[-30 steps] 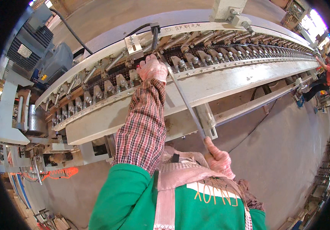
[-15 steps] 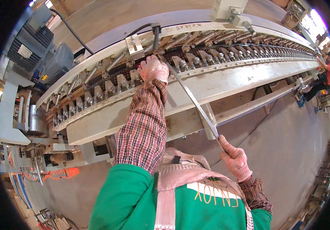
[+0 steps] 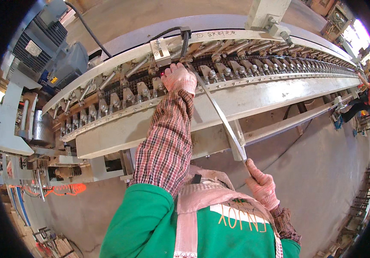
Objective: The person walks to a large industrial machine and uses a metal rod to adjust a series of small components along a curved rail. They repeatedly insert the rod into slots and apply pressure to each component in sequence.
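Floor (image 3: pixel 309 172): grey, partly hidden by the white beam (image 3: pixel 275 96).
Metal strip (image 3: pixel 225 121): slants across the beam, upper end hard to make out.
Right hand (image 3: pixel 262 185): grip round strip's lower end.
Left hand (image 3: pixel 180 80): at spring row (image 3: pixel 143 91), fingertips mostly hidden; cannot tell its grip.

Left hand (image 3: pixel 179 80) and right hand (image 3: pixel 262 185): both in pale pink gloves (image 3: pixel 184 81). Red, black and white checked sleeve (image 3: pixel 164 144) below the left, then plain green shirt (image 3: pixel 135 219). Silvery bar (image 3: pixel 218 108) between hands, bright orange coil (image 3: pixel 70 189) way off left.
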The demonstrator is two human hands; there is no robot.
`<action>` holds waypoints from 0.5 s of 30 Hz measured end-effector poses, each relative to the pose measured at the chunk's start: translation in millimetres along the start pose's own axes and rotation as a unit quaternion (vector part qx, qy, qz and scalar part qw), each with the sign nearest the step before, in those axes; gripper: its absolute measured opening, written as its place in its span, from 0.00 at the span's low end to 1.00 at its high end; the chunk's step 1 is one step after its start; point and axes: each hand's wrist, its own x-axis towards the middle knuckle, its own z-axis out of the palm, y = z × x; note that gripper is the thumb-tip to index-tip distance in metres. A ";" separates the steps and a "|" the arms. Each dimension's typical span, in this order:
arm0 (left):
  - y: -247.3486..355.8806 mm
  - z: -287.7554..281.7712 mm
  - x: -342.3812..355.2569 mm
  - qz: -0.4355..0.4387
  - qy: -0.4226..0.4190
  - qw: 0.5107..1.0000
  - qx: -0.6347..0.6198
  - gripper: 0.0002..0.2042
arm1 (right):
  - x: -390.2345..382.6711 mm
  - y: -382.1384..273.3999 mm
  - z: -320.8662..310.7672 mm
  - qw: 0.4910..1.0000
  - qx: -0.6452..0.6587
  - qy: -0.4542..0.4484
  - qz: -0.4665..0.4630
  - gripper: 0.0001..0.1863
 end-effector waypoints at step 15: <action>8.2 -18.3 -8.1 0.008 -0.026 1.000 -0.001 0.20 | -15.4 -6.8 12.2 0.978 0.193 -0.036 0.072 0.30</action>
